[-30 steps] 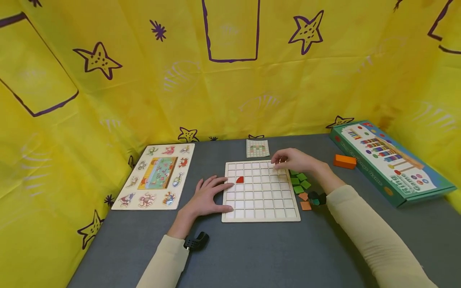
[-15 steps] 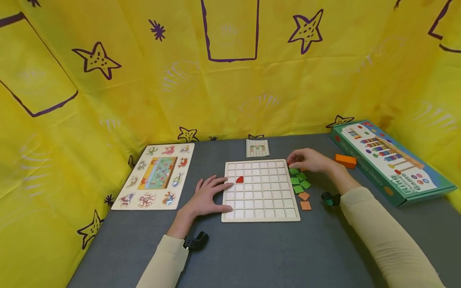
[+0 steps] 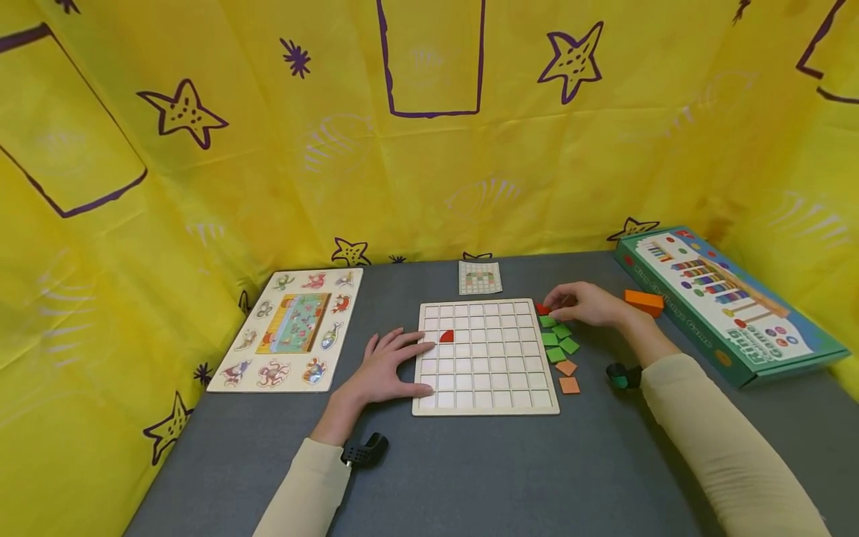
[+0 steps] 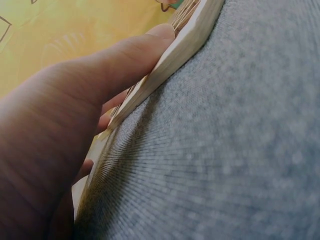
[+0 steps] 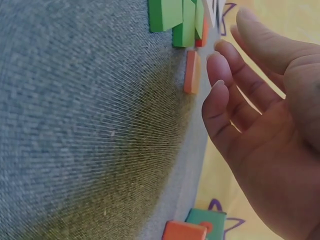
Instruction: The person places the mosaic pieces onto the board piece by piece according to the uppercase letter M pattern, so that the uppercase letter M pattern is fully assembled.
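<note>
My left hand [image 3: 384, 371] rests spread at the left edge of a white grid board [image 3: 486, 409], fingertips and thumb on its rim. The left wrist view shows the thumb [image 4: 125, 60] lying along the board's wooden edge [image 4: 165, 67]. One red quarter-circle tile [image 3: 447, 336] lies in a cell near the board's upper left. My right hand [image 3: 586, 304] hovers just right of the board's top corner, close to a red tile [image 3: 541, 309]. In the right wrist view its fingers [image 5: 220, 107] are loosely bent and thumb and fingers hold nothing visible.
Several green tiles [image 3: 550, 339] and orange tiles [image 3: 569, 385] lie along the board's right side. Behind the board is a small pattern card [image 3: 479, 277]. A sea-animal puzzle board [image 3: 268, 380] lies left; an orange block [image 3: 644, 301] and a green game box [image 3: 731, 306] stand right.
My right hand has moved right from the board's top right corner to beside the tiles, and a red tile now shows by its fingertips. The left hand stays where it was.
</note>
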Motion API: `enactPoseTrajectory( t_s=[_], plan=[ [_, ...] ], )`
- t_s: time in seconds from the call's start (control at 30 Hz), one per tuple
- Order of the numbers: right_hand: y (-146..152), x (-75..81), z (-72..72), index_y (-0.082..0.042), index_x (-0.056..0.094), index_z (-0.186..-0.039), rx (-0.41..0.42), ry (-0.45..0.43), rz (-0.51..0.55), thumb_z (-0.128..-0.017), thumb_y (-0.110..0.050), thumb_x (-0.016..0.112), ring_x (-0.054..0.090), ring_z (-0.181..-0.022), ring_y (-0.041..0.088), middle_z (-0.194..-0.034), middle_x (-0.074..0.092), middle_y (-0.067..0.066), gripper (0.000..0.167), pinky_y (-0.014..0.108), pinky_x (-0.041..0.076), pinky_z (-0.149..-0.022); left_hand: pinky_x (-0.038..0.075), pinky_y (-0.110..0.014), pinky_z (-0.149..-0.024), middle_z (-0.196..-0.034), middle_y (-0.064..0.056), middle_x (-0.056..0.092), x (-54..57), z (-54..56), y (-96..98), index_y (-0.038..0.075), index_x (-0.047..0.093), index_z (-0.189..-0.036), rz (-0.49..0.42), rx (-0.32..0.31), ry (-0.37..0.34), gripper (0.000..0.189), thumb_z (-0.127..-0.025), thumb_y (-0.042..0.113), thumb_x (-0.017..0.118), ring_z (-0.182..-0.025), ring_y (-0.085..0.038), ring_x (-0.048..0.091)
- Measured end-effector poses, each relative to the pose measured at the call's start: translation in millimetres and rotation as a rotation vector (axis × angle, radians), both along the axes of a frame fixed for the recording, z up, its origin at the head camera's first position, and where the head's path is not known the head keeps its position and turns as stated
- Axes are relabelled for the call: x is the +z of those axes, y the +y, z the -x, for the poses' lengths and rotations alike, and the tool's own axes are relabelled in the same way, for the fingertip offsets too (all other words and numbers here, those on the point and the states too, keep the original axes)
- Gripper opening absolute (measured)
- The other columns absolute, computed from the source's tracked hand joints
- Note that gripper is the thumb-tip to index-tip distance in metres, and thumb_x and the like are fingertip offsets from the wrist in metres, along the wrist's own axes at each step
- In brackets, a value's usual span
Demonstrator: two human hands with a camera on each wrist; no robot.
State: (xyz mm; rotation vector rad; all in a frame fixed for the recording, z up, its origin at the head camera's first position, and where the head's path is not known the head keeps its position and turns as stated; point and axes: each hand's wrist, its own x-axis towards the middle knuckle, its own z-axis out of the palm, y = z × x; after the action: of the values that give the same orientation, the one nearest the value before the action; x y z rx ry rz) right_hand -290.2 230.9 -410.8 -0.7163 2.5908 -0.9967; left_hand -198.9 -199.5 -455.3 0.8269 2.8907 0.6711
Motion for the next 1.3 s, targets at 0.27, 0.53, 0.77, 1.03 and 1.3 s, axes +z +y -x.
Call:
enactPoseTrajectory(
  t_s=[0.27, 0.53, 0.77, 1.03, 1.3],
  plan=[
    [-2, -6.1, 2.0, -0.003, 0.071, -0.111, 0.020, 0.024, -0.063, -0.095, -0.013, 0.072, 0.057, -0.088, 0.023, -0.099, 0.067, 0.004, 0.019, 0.042, 0.049, -0.085, 0.001, -0.068, -0.113, -0.159, 0.002, 0.039, -0.2, 0.3, -0.6, 0.027, 0.053, -0.150, -0.013, -0.013, 0.005, 0.080, -0.080, 0.060, 0.077, -0.150, -0.035, 0.018],
    [-6, -10.5, 1.5, -0.002, 0.072, -0.105, 0.051, 0.097, -0.104, -0.091, -0.015, 0.077, 0.056, -0.084, 0.022, -0.095, 0.065, 0.004, 0.019, 0.040, 0.049, -0.081, 0.001, -0.067, -0.113, -0.159, 0.001, 0.038, -2.3, 0.7, -1.2, 0.027, 0.052, -0.150, -0.015, -0.019, 0.004, 0.081, -0.080, 0.059, 0.077, -0.150, -0.035, 0.018],
    [-11, -11.2, 1.2, -0.001, 0.070, -0.104, 0.071, 0.116, -0.131, -0.091, -0.014, 0.077, 0.054, -0.083, 0.022, -0.094, 0.062, 0.005, 0.020, 0.041, 0.048, -0.078, 0.001, -0.067, -0.113, -0.159, 0.001, 0.038, -1.3, 0.3, -1.0, 0.027, 0.053, -0.150, -0.015, -0.015, 0.001, 0.081, -0.080, 0.059, 0.077, -0.150, -0.035, 0.018],
    [-13, -7.1, 1.9, -0.005, 0.066, -0.099, 0.055, 0.077, -0.101, -0.092, -0.008, 0.075, 0.054, -0.081, 0.022, -0.089, 0.062, 0.003, 0.012, 0.038, 0.048, -0.076, 0.001, -0.068, -0.113, -0.159, 0.001, 0.038, -0.3, 0.5, -0.8, 0.027, 0.053, -0.150, -0.013, -0.007, 0.002, 0.081, -0.080, 0.060, 0.077, -0.150, -0.034, 0.018],
    [-14, 1.3, 0.7, -0.002, 0.066, -0.102, 0.061, 0.020, -0.002, -0.097, -0.006, 0.068, 0.055, -0.079, 0.022, -0.090, 0.063, 0.005, 0.007, 0.035, 0.048, -0.073, 0.002, -0.067, -0.113, -0.159, 0.002, 0.038, 0.2, -0.5, -0.7, 0.027, 0.052, -0.150, -0.007, -0.012, -0.001, 0.081, -0.080, 0.060, 0.076, -0.150, -0.034, 0.017]
  ],
)
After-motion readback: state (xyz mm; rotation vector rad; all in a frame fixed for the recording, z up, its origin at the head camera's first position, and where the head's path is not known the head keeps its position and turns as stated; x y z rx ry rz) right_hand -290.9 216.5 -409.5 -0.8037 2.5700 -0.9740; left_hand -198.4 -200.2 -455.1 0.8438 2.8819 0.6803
